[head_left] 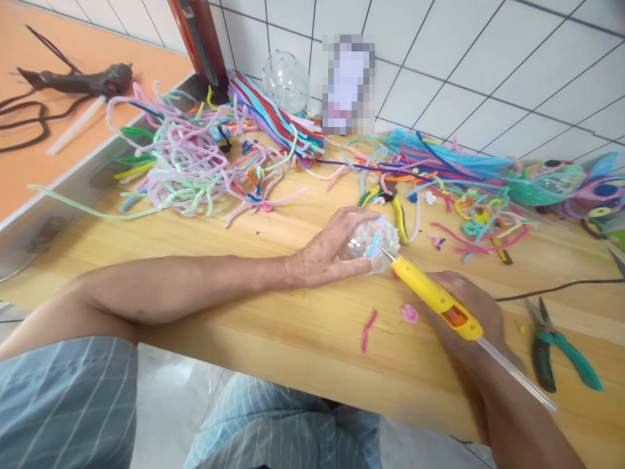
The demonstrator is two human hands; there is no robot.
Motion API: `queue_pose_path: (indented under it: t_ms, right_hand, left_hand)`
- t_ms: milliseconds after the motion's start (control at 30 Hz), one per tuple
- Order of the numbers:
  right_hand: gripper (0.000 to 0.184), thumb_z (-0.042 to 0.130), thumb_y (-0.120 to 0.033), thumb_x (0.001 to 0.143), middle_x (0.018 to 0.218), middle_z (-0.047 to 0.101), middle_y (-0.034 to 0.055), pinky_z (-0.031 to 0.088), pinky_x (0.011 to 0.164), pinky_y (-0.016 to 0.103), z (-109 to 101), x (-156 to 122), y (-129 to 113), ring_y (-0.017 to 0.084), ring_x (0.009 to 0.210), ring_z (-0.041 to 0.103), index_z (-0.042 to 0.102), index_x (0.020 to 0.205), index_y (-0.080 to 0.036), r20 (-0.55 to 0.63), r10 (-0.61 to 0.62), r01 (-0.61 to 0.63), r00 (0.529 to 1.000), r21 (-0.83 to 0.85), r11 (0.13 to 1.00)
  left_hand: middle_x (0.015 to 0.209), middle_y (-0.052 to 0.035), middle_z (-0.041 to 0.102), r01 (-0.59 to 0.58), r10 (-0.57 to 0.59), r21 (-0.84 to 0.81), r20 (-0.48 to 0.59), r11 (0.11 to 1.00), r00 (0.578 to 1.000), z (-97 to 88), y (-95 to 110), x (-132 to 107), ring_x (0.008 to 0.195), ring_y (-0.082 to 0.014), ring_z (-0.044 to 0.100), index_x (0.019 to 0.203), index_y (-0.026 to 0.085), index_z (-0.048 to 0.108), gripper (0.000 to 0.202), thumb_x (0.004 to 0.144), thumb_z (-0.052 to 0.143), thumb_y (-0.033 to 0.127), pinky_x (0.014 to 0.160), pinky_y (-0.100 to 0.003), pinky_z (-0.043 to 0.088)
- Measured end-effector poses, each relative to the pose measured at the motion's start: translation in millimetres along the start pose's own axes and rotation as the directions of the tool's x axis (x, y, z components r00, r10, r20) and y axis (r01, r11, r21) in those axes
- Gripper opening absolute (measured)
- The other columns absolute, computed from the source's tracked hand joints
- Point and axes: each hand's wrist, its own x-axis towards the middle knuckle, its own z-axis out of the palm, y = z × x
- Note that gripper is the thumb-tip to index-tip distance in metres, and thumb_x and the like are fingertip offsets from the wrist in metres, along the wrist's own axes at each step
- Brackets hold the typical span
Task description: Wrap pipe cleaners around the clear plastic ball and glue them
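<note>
My left hand (336,251) is wrapped round a clear ball (359,242) with white, pink and blue bits on it, held against the wooden table. In my right hand (469,306) is a yellow glue gun (430,290), a clear glue stick (517,374) poking out of its back. The metal nozzle is at the ball's right side; whether it touches cannot be made out. Most of my right fingers are hidden behind the gun. A small pink disc (409,313) and a short dark-pink pipe cleaner piece (370,331) lie in front of the ball.
Teal-handled pliers (561,352) lie at the right, yellow-black pliers (398,205) behind the ball. Tangled pipe cleaners (185,156) and bundled ones (278,124) fill the back. Another clear ball (286,79) and a phone (347,85) stand by the wall. A black glue gun (92,81) is at far left.
</note>
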Motion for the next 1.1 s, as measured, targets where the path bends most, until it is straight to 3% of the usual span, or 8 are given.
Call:
queue_pose_path:
  t_ms: [300, 533, 733, 933, 1100]
  right_hand:
    - [0.026, 0.056, -0.03, 0.086, 0.064, 0.073, 0.001, 0.041, 0.056, 0.031, -0.7, -1.9, 1.4, 0.022, 0.063, 0.07, 0.07, 0.065, -0.029, 0.086, 0.002, -0.003, 0.996, 0.008, 1.0]
    - [0.025, 0.056, -0.037, 0.098, 0.092, 0.084, 0.0088, 0.051, 0.07, 0.035, 8.0, -18.3, 10.7, 0.028, 0.085, 0.079, 0.08, 0.102, -0.028, 0.046, 0.116, -0.113, 0.992, -0.056, 0.992]
    - [0.018, 0.06, -0.034, 0.09, 0.081, 0.08, 0.006, 0.051, 0.065, 0.034, 3.5, -10.9, 5.7, 0.026, 0.076, 0.076, 0.077, 0.087, -0.028, 0.042, 0.088, -0.088, 0.995, -0.005, 0.996]
    - [0.016, 0.064, -0.032, 0.083, 0.068, 0.074, 0.0025, 0.043, 0.055, 0.031, -1.5, -0.8, -2.9, 0.024, 0.066, 0.072, 0.069, 0.068, -0.027, 0.106, 0.055, -0.061, 0.993, 0.051, 0.997]
    - [0.015, 0.062, -0.033, 0.088, 0.08, 0.079, 0.0042, 0.052, 0.065, 0.034, -1.7, -6.1, -6.4, 0.026, 0.076, 0.076, 0.076, 0.085, -0.027, 0.022, 0.09, -0.092, 0.996, 0.103, 0.99]
  left_hand:
    - [0.151, -0.0182, 0.054, -0.026, 0.026, 0.006, -0.009, 1.0, 1.0, 1.1, -0.3, 0.1, 0.148, -0.0338, 0.052, 0.156, 0.025, 0.042, 0.069, 0.098, 0.072, 0.049, 0.126, -0.058, 0.046]
    - [0.15, -0.0177, 0.055, -0.044, 0.044, 0.016, -0.017, 0.999, 0.999, 2.1, -1.1, 0.2, 0.147, -0.0333, 0.052, 0.156, 0.026, 0.042, 0.069, 0.098, 0.073, 0.049, 0.126, -0.058, 0.046]
    - [0.152, -0.017, 0.055, -0.022, 0.022, 0.012, -0.008, 1.0, 1.0, 0.7, -0.1, -0.1, 0.148, -0.0339, 0.052, 0.157, 0.026, 0.042, 0.07, 0.098, 0.073, 0.048, 0.126, -0.059, 0.046]
    - [0.151, -0.0172, 0.056, -0.017, 0.017, 0.008, -0.017, 1.0, 1.0, 2.7, -0.3, 0.0, 0.147, -0.0342, 0.052, 0.156, 0.026, 0.044, 0.072, 0.096, 0.075, 0.049, 0.125, -0.059, 0.046]
    - [0.15, -0.0174, 0.056, -0.013, 0.014, 0.004, -0.021, 1.0, 1.0, 4.1, -0.1, 0.0, 0.147, -0.0339, 0.052, 0.155, 0.026, 0.044, 0.071, 0.096, 0.075, 0.051, 0.125, -0.06, 0.046]
